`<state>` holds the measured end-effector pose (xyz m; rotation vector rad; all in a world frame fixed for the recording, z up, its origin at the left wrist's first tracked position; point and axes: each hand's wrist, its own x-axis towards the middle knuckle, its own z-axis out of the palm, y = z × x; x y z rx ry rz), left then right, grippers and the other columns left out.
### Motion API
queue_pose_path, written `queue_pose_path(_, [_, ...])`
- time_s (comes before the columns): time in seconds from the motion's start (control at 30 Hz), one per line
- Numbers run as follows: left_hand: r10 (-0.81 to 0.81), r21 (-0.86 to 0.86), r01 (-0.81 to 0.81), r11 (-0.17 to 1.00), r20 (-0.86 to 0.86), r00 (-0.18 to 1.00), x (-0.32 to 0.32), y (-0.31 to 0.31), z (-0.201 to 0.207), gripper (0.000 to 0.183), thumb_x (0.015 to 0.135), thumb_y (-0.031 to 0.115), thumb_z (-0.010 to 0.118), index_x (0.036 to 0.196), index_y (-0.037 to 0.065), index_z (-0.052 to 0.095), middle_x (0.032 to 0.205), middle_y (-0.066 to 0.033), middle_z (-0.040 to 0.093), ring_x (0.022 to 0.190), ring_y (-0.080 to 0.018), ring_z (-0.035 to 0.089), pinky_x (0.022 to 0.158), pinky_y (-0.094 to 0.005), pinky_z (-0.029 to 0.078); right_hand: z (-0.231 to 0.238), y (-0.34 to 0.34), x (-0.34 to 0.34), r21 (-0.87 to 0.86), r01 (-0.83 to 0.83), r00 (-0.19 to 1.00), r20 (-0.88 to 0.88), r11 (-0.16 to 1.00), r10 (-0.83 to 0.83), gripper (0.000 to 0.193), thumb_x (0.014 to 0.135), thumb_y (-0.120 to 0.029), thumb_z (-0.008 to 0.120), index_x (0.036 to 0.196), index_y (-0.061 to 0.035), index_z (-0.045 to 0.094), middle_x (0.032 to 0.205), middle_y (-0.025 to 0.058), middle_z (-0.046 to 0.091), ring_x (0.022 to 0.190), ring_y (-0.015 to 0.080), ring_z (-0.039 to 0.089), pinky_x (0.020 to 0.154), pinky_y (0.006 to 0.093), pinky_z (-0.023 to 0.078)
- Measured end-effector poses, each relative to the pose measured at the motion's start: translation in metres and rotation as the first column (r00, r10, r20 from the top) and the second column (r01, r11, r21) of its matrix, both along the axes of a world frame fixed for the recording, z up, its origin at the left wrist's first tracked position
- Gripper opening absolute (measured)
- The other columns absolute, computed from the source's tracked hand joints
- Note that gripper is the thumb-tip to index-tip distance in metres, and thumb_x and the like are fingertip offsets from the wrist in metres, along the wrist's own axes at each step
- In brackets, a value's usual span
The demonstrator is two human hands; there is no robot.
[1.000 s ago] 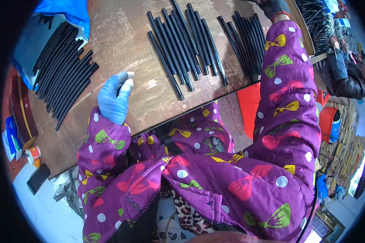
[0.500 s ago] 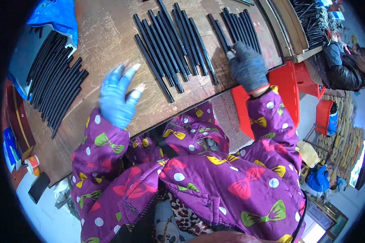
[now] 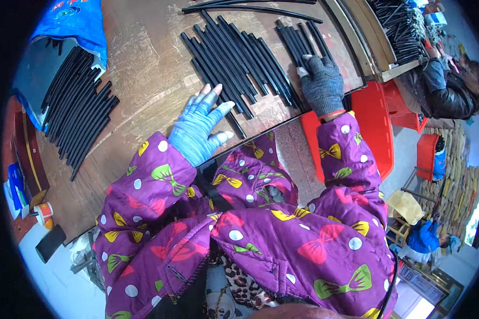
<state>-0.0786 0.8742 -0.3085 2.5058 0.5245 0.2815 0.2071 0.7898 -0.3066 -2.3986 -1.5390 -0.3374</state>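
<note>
My left hand (image 3: 199, 127), in a blue glove with bare fingertips, is open with its fingers spread. Its fingertips reach the left edge of a middle group of black tubes (image 3: 234, 58) lying side by side on the wooden table. To the right, my right hand (image 3: 322, 85) wears a dark grey glove and rests on the near ends of a smaller group of black tubes (image 3: 291, 42). Its fingers look extended over them, thumb to the left; their undersides are hidden. Nothing appears lifted in either hand.
A larger pile of black tubes (image 3: 80, 106) lies at the left, by a blue bag (image 3: 72, 24). Long black tubes (image 3: 255, 8) lie across the far side. Beyond the wooden table's (image 3: 138, 106) right edge are a red bin (image 3: 370, 127) and a co-worker (image 3: 452, 85) beside a tube-filled tray.
My left hand has moved right to the middle tubes. My right hand has shifted slightly, and the right group looks rearranged. The view has moved a little, bringing long tubes in at the far side.
</note>
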Motion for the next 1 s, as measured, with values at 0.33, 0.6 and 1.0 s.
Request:
queue_pose_path(0.33, [-0.007, 0.016, 0.006, 1.0, 0.041, 0.999, -0.022, -0.001, -0.006, 0.052, 0.07, 0.022, 0.065, 0.118, 0.014, 0.049, 0.135, -0.0118, 0.031, 0.126, -0.033, 0.024, 0.103, -0.0448, 0.021, 0.034, 0.024, -0.015, 0.018, -0.13, 0.985, -0.113, 0.991, 0.131, 0.018, 0.074, -0.025, 0.06, 0.086, -0.0118, 0.058, 0.082, 0.012, 0.06, 0.079, 0.0323, 0.057, 0.066, 0.0417, 0.045])
queue_pose_path(0.6, [-0.018, 0.064, 0.012, 0.998, 0.089, 0.996, -0.026, 0.013, -0.001, 0.048, 0.07, 0.02, 0.063, 0.116, 0.014, 0.05, 0.133, -0.0112, 0.034, 0.125, -0.0329, 0.026, 0.101, -0.0454, 0.023, 0.023, 0.155, 0.062, -0.175, -0.205, 0.941, 0.235, 0.963, 0.243, 0.035, 0.075, -0.027, 0.057, 0.108, -0.0162, 0.056, 0.099, 0.0143, 0.059, 0.087, 0.0325, 0.058, 0.076, 0.0404, 0.046])
queue_pose_path(1.0, [-0.049, 0.049, 0.044, 0.998, 0.109, 0.993, -0.022, 0.045, -0.005, 0.047, 0.07, 0.021, 0.059, 0.114, 0.011, 0.048, 0.131, -0.0128, 0.036, 0.123, -0.0353, 0.029, 0.099, -0.0467, 0.026, 0.012, 0.259, 0.089, -0.209, -0.168, 0.966, 0.16, 0.963, 0.203, 0.025, 0.077, -0.025, 0.051, 0.098, -0.0153, 0.06, 0.088, 0.017, 0.061, 0.084, 0.0361, 0.057, 0.075, 0.0428, 0.045])
